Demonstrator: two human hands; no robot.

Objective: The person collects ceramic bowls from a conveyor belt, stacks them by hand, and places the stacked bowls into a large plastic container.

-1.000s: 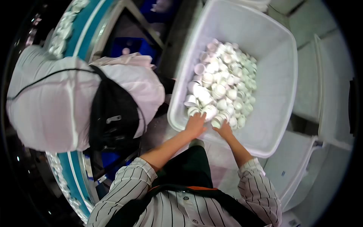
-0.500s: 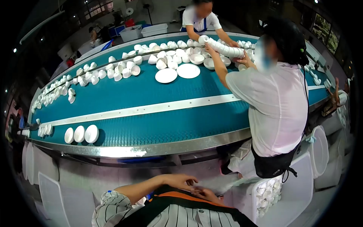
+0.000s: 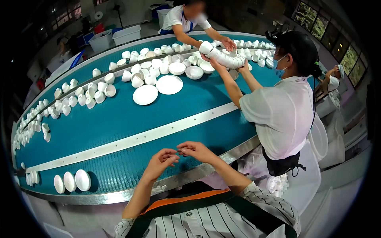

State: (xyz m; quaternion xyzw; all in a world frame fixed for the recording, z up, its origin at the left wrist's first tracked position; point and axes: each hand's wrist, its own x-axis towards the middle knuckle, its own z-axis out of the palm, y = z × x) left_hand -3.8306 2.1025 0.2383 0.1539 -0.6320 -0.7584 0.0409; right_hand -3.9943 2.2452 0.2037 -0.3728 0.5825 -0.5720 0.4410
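Observation:
Both my hands are raised over the near edge of the teal belt [image 3: 131, 115], a small gap between their fingertips. My left hand [image 3: 160, 162] has curled, parted fingers and holds nothing. Empty too is my right hand [image 3: 194, 150], its fingers bent and pointing left. Three white bowls [image 3: 69, 181] stand on edge in a row on the near lane, left of my hands. Two flat white plates [image 3: 169, 85] lie farther off on the far side of the white divider strip [image 3: 139, 137], beside many white cups and bowls [image 3: 141, 75].
At the right, a masked co-worker [image 3: 283, 103] holds a long stack of white bowls [image 3: 224, 57]. Across the belt another person [image 3: 184, 22] reaches toward it. A white bin [image 3: 307, 178] with white cups stands at the lower right. More bins [image 3: 127, 35] stand behind the belt.
The view has swung from the bin of cups up to the belt. My hands have left the cups and come up over the belt's near edge, now apart.

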